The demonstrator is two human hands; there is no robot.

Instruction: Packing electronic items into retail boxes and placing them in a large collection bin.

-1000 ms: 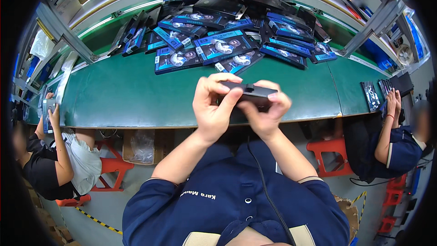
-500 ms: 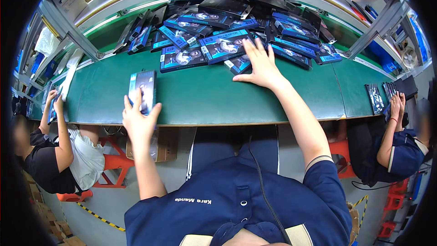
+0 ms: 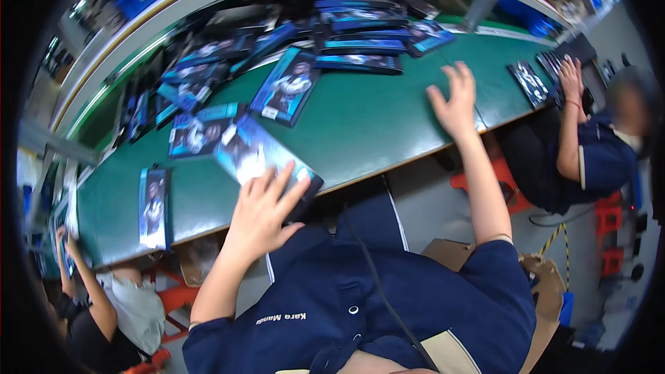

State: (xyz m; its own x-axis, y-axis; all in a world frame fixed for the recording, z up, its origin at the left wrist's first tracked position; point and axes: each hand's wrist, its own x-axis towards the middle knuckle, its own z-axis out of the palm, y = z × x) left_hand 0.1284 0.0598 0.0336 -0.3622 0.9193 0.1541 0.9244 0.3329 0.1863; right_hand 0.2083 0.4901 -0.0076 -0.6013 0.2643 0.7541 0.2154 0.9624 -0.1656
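We see a box heap (image 3: 285, 83) along the back of the green table (image 3: 374, 114), a lone box (image 3: 151, 211) at its left. Over its front edge, a blurred blue-and-black box (image 3: 251, 152) lies under our left hand (image 3: 260, 211), grip unclear. Our right hand (image 3: 455, 100), earlier at the heap, is splayed, empty, toward the table's right.

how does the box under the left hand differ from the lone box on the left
The box under the left hand slants across the view; the lone box runs nearly straight up it. The hand covers part of the first box, while the lone box is uncovered. Both have dark and blue surfaces.
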